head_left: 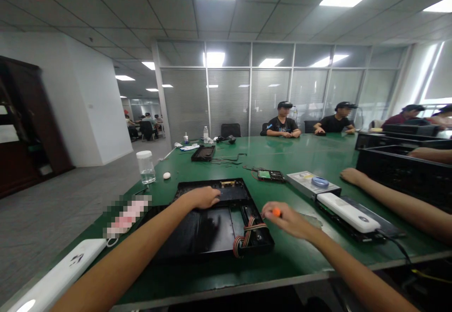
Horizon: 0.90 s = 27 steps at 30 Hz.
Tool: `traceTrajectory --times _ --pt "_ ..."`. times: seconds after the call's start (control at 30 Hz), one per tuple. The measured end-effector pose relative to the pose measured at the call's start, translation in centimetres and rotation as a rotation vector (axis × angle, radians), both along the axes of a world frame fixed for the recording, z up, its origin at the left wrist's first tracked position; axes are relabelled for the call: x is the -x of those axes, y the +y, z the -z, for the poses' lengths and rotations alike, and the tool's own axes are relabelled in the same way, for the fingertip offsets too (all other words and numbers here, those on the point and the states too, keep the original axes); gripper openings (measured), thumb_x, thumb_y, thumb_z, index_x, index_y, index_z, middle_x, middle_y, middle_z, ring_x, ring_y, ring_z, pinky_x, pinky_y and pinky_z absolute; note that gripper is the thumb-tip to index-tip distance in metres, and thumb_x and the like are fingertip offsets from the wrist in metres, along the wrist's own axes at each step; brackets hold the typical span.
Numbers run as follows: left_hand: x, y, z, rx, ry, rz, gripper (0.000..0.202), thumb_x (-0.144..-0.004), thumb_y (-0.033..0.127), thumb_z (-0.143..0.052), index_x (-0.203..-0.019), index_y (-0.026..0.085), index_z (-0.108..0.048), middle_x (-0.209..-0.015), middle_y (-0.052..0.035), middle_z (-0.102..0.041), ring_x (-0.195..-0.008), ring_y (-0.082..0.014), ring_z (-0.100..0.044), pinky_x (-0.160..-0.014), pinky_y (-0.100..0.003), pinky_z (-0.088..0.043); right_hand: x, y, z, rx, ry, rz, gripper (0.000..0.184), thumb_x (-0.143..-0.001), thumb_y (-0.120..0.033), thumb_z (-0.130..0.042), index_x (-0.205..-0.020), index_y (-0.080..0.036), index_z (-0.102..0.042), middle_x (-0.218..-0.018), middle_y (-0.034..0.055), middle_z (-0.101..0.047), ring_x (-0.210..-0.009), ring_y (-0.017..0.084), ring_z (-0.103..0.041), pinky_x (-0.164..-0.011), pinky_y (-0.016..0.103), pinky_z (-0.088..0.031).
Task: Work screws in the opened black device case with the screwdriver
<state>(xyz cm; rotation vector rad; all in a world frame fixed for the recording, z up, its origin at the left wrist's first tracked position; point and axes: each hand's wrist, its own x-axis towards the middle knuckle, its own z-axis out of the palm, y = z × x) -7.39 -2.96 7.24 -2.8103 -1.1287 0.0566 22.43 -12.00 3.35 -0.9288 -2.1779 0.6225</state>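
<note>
Near the front table edge (282, 278) sits a black case (212, 232), likely stiff, best held by its rim. My left hand (204, 197) curls over it, grip unclear; my right hand (287, 217) clasps an orange handle (277, 212).

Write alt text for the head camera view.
A person's left hand is over an open, shallow rectangular black case with striped flat cable on a green table, while the right hand, alongside, holds a partly hidden bright orange object. Two black-shirted people sit farther off.
</note>
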Motion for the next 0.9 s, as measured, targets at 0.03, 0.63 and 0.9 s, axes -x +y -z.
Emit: traceTrajectory --times 0.03,0.63,0.9 --pt "0.1 0.8 -0.1 -0.017 -0.018 -0.038 0.026 -0.082 0.033 -0.043 -0.094 0.016 -0.058 -0.088 -0.0086 -0.062 -0.079 -0.0181 -0.057 -0.07 -0.026 -0.043 0.6 -1.9 0.1 -0.084 -0.17 -0.038 0.023 -0.08 -0.037 -0.046 -0.084 -0.018 -0.059 -0.085 0.0038 -0.057 -0.076 0.015 -0.055 -0.07 0.027 -0.041" --pt "-1.4 4.2 2.2 0.107 0.182 -0.006 0.02 -0.068 0.032 -0.063 -0.08 0.016 -0.059 -0.079 -0.0037 -0.06 -0.072 -0.0167 -0.055 -0.06 -0.022 -0.038 -0.9 -9.8 5.3 -0.341 -0.519 0.217 0.01 -0.077 -0.015 -0.044 -0.076 -0.02 -0.052 -0.083 0.0037 -0.054 -0.074 0.015 -0.053 -0.063 0.025 -0.036" --pt "-1.5 -0.5 -5.3 -0.146 0.171 0.077 0.018 -0.07 0.032 -0.063 -0.08 0.018 -0.059 -0.081 -0.0045 -0.061 -0.078 -0.019 -0.057 -0.064 -0.024 -0.04 0.7 -2.6 4.3 -0.329 -0.539 0.251 0.014 -0.073 -0.016 -0.048 -0.084 -0.019 -0.057 -0.089 0.0041 -0.058 -0.082 0.016 -0.054 -0.072 0.025 -0.039"
